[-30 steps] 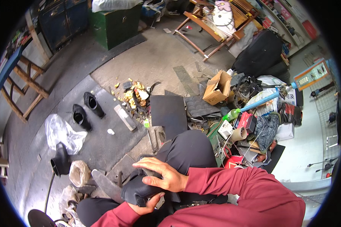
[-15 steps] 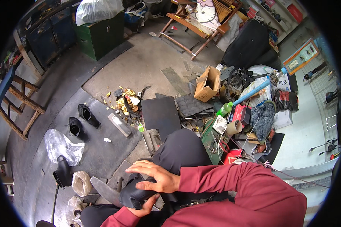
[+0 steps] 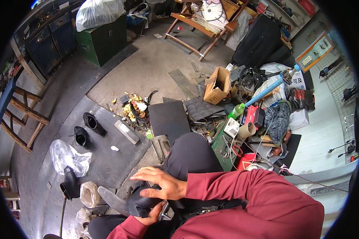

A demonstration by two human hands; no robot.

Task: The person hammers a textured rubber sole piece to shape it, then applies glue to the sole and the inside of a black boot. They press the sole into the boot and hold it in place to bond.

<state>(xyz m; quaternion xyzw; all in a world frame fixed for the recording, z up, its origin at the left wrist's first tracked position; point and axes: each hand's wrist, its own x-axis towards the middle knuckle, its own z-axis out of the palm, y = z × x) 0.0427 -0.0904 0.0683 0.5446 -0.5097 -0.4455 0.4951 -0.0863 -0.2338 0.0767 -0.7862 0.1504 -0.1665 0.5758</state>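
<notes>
Shoe (image 3: 141,201) sitting in the lap, pinned between 2 hands, right hand (image 3: 163,184) flat on top with fingers spread, left hand (image 3: 152,216) curled under gripping it, looks mid-repair, probably needs a steady hold before turning it over.

Even, soft daylight fills the scene with only faint shadows, focus is sharp centrally, and the fisheye bends edges into a black rim, brightest toward three o'clock.
</notes>
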